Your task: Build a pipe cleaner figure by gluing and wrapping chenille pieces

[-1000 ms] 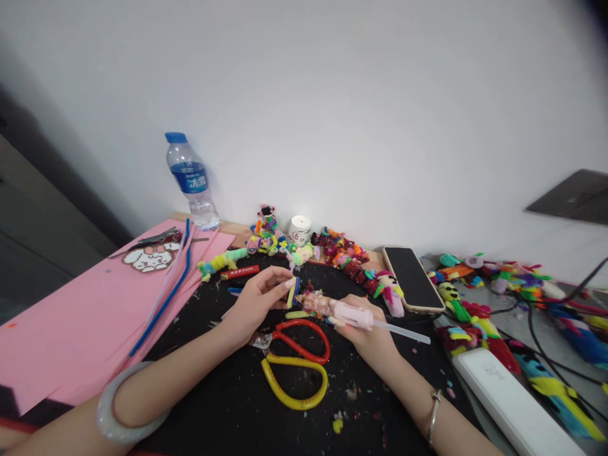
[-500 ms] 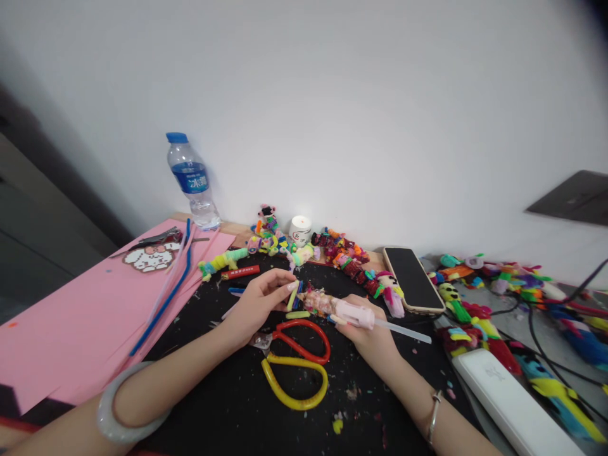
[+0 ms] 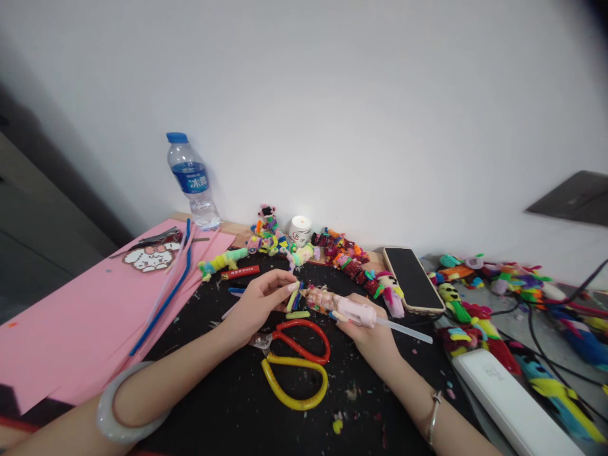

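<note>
The right hand, gripping the pink glue gun, has tilted its nozzle closer to the chenille pieces pinched in the left hand's fingers, so gluing seems underway.

Craft desk: scissors, pipe-cleaner figures

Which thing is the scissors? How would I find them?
Look at the black mat between the person's two arms. The scissors lie flat there, just below the left hand. Nothing else nearby has two big loops, one red and one yellow.
</note>
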The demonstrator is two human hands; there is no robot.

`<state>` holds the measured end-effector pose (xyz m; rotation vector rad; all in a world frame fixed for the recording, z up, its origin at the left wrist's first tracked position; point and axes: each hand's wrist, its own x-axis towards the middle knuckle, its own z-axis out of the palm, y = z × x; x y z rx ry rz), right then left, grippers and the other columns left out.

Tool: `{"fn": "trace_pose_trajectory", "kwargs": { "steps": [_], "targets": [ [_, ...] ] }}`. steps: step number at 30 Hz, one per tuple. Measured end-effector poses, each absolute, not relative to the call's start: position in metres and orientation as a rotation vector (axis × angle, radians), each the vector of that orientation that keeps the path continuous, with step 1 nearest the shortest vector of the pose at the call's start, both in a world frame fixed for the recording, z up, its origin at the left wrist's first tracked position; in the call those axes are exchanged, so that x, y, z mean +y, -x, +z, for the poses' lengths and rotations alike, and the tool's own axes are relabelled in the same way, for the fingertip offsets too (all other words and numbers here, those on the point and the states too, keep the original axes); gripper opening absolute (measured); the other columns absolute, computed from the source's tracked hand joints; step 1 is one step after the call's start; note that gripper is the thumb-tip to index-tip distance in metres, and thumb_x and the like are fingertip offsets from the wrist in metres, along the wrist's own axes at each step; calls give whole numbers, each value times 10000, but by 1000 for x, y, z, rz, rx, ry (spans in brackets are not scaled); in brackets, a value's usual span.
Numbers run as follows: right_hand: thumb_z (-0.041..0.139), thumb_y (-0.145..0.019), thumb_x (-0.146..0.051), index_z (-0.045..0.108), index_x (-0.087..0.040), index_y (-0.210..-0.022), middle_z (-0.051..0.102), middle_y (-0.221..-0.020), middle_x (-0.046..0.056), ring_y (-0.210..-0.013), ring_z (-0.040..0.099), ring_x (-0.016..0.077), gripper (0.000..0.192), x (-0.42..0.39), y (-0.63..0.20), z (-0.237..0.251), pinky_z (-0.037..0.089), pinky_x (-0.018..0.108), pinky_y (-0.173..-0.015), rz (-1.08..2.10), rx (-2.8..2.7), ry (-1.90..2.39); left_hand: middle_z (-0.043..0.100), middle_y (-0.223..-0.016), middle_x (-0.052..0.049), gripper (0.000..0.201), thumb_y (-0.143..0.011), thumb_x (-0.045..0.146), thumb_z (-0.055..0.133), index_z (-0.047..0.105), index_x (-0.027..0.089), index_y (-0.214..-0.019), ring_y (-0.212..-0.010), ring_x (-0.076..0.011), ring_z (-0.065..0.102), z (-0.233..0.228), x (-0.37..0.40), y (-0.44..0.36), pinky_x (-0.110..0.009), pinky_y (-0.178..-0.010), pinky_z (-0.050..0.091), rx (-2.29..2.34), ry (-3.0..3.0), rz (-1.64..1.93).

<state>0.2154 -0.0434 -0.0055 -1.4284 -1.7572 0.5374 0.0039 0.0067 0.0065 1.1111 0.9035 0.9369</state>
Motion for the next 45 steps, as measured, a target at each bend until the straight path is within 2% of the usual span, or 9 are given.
{"fn": "trace_pose_trajectory", "kwargs": {
  "steps": [15, 22, 30, 36, 45],
  "targets": [
    [615, -725, -242, 537, -190, -635, 603, -658, 17, -585, 531, 153, 130, -43, -215, -5, 347, 242, -473, 534, -1685, 1415, 599, -747, 2, 232, -699, 338, 683, 618, 169, -844, -622, -111, 525, 10, 6, -4, -205, -553, 432, 922, -1150, 928],
    [607, -737, -221, 587, -187, -735, 638, -706, 25, -630, 572, 173, 39, -41, -219, -10, 426, 270, -578, 471, -1649, 1440, 598, -725, 12, 214, -702, 325, 681, 624, 170, -838, -612, -113, 520, 11, 5, -5, -210, -552, 427, 923, -1137, 936],
    [544, -835, -299, 624, -198, -906, 686, -873, 48, -772, 619, 198, 147, -40, -224, -9, 378, 315, -717, 170, -1879, 1557, 606, -787, -7, 273, -736, 377, 650, 584, 177, -910, -690, -146, 583, 6, 9, -2, -250, -620, 481, 959, -1120, 1004],
    [503, -834, -263, 542, -194, -1085, 638, -1078, 74, -959, 592, 241, 263, -38, -224, -9, 332, 365, -805, 95, -1877, 1682, 608, -794, 26, 240, -748, 377, 642, 582, 201, -900, -669, -146, 618, 8, 10, 0, -270, -646, 493, 940, -1085, 1121],
    [433, -842, -252, 484, -184, -1159, 606, -1103, 104, -985, 559, 262, 329, -38, -225, -9, 342, 374, -783, 49, -1886, 1756, 598, -781, 26, 264, -759, 369, 638, 551, 187, -929, -611, -121, 621, 10, 12, 1, -241, -608, 475, 932, -1052, 1145]
  ]
}}
